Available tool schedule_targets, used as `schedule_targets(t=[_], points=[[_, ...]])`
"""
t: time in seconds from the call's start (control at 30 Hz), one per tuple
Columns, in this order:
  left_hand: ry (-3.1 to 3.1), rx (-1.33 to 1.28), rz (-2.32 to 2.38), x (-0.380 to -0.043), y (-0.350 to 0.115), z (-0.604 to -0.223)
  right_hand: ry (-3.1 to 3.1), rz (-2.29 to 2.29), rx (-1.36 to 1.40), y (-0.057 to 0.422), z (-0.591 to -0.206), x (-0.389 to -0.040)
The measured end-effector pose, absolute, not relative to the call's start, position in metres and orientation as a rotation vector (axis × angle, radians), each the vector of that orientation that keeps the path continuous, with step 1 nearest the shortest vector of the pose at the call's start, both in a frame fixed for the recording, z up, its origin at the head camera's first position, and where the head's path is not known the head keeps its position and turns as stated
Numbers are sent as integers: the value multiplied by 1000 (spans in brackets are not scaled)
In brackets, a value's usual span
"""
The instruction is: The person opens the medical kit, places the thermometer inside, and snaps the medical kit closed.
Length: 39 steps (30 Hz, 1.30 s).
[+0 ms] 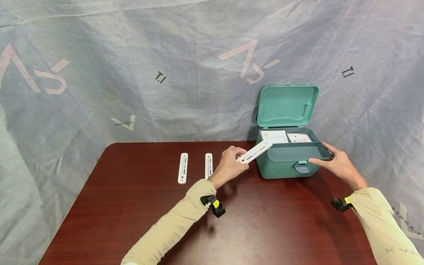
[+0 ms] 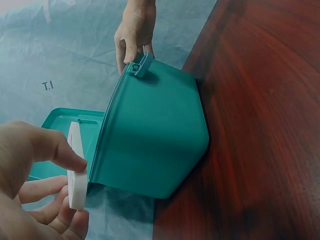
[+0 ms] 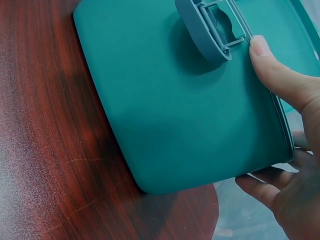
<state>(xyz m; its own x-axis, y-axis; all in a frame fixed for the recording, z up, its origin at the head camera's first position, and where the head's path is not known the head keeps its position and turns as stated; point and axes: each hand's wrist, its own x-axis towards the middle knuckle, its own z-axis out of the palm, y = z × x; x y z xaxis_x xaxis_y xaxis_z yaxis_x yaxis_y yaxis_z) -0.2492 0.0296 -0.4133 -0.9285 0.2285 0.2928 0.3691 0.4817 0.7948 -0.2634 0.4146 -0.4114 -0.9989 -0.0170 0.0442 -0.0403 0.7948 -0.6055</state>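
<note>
My left hand point(image 1: 229, 166) pinches a white strip thermometer point(image 1: 255, 152) between thumb and fingers. Tilted, its far end overlaps the left rim of a green medicine box point(image 1: 276, 170) in the head view. In the left wrist view the same thermometer point(image 2: 77, 185) is seen edge-on, beside the box wall point(image 2: 155, 130). My right hand point(image 1: 341, 165) holds the box's front right corner, thumb on the front rim and fingers round the side, as the right wrist view shows. The lid point(image 1: 287, 106) stands raised. A white box marked "Surgical" point(image 1: 274, 136) and white packets point(image 1: 299, 138) lie in the rear compartment.
Two more white thermometers lie on the dark red wooden table point(image 1: 132, 221): one on the left point(image 1: 182, 168), the other point(image 1: 208, 163) partly hidden behind my left hand. The front compartment point(image 1: 298, 152) shows a bare grey floor. A grey cloth point(image 1: 198, 73) hangs behind the table.
</note>
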Motion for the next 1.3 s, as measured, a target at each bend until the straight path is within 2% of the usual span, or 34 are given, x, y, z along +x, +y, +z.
schedule_targets(t=[1.3], points=[[-2624, -747, -1231, -276, 61, -397, -2944, 1000, 38, 414, -414, -263]])
